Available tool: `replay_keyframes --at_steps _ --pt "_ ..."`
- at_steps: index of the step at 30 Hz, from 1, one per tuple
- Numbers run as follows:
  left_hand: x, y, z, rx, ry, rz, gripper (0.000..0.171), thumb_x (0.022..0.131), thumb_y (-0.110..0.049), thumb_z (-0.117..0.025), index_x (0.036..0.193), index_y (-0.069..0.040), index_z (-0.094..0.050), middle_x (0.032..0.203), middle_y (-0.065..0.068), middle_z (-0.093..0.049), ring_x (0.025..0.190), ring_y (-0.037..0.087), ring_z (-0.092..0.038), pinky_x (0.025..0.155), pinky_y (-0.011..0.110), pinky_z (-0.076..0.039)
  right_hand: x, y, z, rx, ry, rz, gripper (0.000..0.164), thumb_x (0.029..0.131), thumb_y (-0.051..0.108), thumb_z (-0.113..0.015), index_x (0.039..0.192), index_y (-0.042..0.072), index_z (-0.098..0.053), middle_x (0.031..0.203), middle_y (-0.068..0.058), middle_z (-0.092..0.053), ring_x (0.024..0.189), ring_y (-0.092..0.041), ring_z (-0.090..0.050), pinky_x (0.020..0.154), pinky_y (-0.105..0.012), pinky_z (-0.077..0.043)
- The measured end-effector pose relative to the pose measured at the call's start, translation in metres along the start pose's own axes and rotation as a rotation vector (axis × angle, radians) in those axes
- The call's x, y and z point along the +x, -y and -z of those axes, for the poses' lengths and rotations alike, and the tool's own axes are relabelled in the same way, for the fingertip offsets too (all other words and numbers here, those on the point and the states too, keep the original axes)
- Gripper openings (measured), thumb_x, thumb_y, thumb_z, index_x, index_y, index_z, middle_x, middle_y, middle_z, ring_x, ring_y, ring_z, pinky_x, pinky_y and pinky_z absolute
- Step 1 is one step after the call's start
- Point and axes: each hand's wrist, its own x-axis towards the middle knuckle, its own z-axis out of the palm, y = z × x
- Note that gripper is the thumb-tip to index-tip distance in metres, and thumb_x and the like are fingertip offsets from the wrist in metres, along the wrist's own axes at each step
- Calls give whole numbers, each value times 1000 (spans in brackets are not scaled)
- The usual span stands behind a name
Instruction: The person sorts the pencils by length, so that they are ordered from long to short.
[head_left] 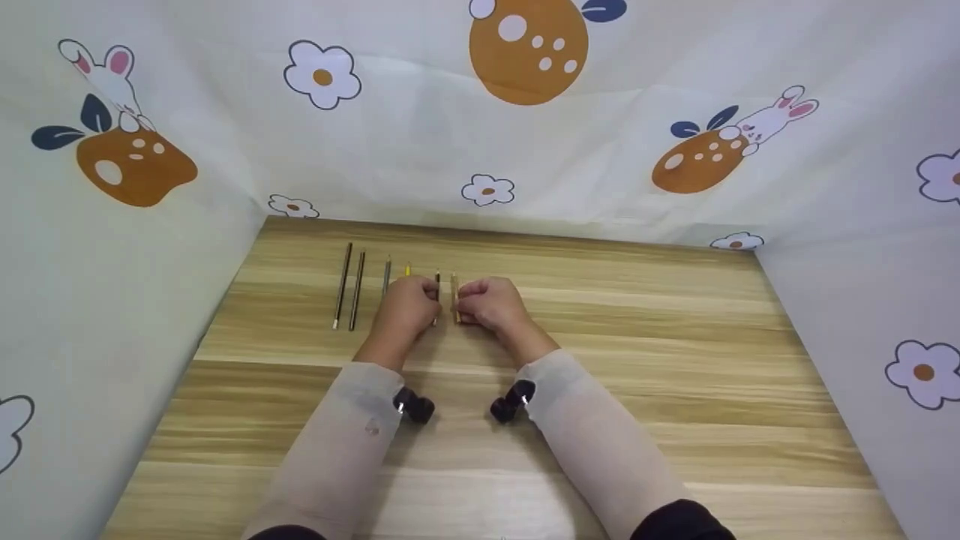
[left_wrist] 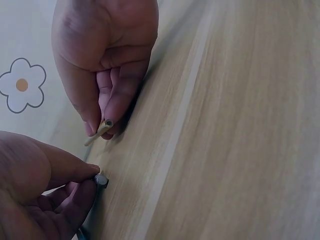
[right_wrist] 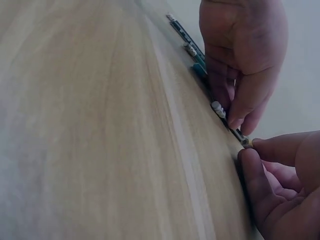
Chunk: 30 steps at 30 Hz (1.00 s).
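My left hand pinches a short dark pencil between thumb and fingers, low over the wooden table. Just to the right of it, my right hand grips a short wood-coloured pencil, its butt end showing in the left wrist view. The two held pencils stand side by side with a narrow gap, tips pointing away. Left of them, a yellow pencil and a grey pencil are partly hidden behind the left hand. Farther left lie a longer dark pencil and a black pencil with a white end.
The wood-grain table meets a patterned cloth wall at the back, with more cloth at both sides. Black wrist cameras are strapped over the pale sleeves.
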Motion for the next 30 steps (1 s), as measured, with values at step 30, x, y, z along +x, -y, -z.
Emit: replay_keyframes --at_steps 30 --pt "-4 -5 12 -119 -13 75 42 100 -21 -66 141 -15 -70 136 5 -73 132 26 -65 112 46 -54 -4 -3 17 2 -47 24 32 90 0 -73 121 -5 -75 110 -19 -80 81 -15 -77 74 -28 -67"
